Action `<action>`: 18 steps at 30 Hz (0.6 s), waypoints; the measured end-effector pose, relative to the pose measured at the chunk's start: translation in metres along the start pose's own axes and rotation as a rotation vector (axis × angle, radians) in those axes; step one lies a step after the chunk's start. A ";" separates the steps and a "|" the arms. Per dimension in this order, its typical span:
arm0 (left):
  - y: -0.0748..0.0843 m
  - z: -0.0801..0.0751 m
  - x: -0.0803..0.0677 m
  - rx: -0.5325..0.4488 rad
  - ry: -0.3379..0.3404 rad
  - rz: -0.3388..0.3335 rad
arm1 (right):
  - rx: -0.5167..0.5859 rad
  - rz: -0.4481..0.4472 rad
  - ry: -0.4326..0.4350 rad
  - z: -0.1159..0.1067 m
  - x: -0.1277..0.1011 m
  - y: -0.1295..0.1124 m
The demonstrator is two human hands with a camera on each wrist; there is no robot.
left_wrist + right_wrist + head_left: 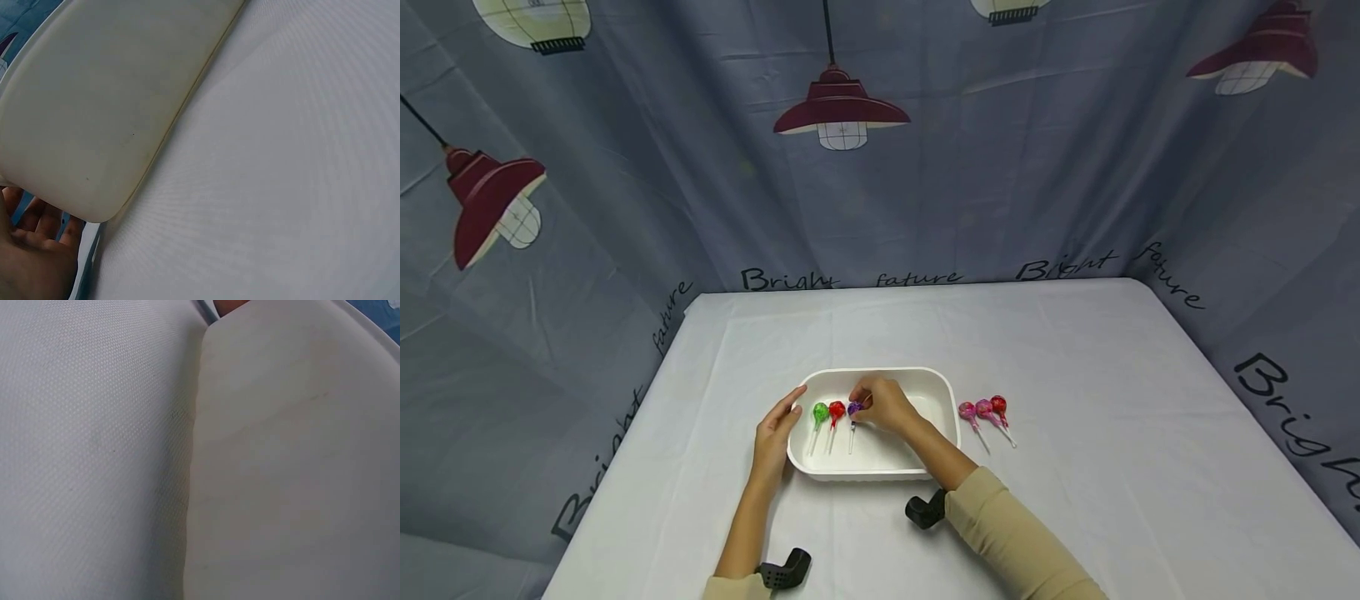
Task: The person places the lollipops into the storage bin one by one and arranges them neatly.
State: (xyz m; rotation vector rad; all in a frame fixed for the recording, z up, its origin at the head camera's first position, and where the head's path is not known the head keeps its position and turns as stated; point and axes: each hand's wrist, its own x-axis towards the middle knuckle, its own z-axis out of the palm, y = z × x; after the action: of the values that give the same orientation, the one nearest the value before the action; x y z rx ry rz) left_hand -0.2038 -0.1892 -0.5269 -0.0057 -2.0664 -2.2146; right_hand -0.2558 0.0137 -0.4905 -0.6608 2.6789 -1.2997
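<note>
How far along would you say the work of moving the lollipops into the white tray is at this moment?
About halfway. The green lollipop and a red lollipop already lie in the white tray. The right hand pinches the purple lollipop inside the tray, while the left hand rests against the tray's edge. Three lollipops, pink and red, lie on the table beside the tray.

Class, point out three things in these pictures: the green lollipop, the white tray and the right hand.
green lollipop (821, 412): head view, on its wrapped head.
white tray (880, 474): head view, on its near rim.
right hand (884, 406): head view, on the back of the hand.
</note>
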 end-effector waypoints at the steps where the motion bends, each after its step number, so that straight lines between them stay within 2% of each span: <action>1: 0.000 0.000 0.000 -0.002 0.002 0.000 | -0.001 -0.001 0.001 0.000 0.000 0.000; 18: 0.001 -0.001 0.000 -0.003 -0.001 -0.012 | -0.058 -0.047 0.035 -0.004 -0.005 -0.002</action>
State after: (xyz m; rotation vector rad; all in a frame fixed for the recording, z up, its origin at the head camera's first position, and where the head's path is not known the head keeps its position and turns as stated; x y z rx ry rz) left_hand -0.2035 -0.1900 -0.5264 0.0055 -2.0689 -2.2260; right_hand -0.2514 0.0171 -0.4869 -0.7189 2.7548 -1.2607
